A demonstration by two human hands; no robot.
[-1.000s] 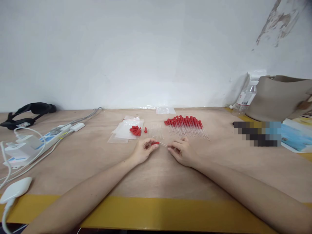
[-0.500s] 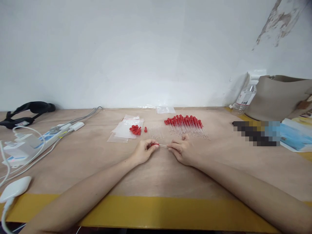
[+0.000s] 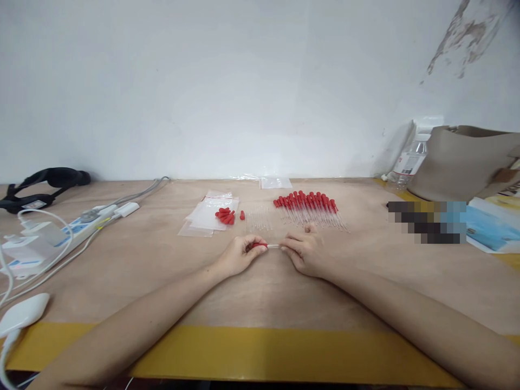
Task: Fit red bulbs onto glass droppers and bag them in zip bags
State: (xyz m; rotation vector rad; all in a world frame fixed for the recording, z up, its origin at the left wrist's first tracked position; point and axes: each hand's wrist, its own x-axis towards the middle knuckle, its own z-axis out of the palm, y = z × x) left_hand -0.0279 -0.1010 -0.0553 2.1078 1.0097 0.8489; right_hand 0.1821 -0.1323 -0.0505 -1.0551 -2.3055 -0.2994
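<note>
From the head view, it's all happening mid-table [image 3: 244, 311]: your left hand [image 3: 239, 255] is closed in a pinch, thumb and fingers round a red dropper bulb [image 3: 260, 245]. Your right hand [image 3: 305, 254] faces it, fingertips narrow on the other end of a clear thin tube [image 3: 273, 246]. That tube lies level across the gap and meets the bulb's open end; how deep it sits, you can't tell from here.

Just beyond your hands, a row of loose clear tubes [image 3: 259, 219] lies flat, with a single red bulb [image 3: 242, 215] at its left. Further left, a small heap of red bulbs [image 3: 225, 216] rests partly on the clear plastic bags [image 3: 205, 214]. Over to the right, there's your big fan of red-topped droppers [image 3: 309, 202], bulbs toward the wall, stems pointing back at you.

Out on the far left sits a white power strip [image 3: 80, 231], plugs and cables crowding it. Far right, a clear bottle [image 3: 411, 162] leans beside a taupe bag [image 3: 455, 165], a blue packet [image 3: 493, 226] in front.
</note>
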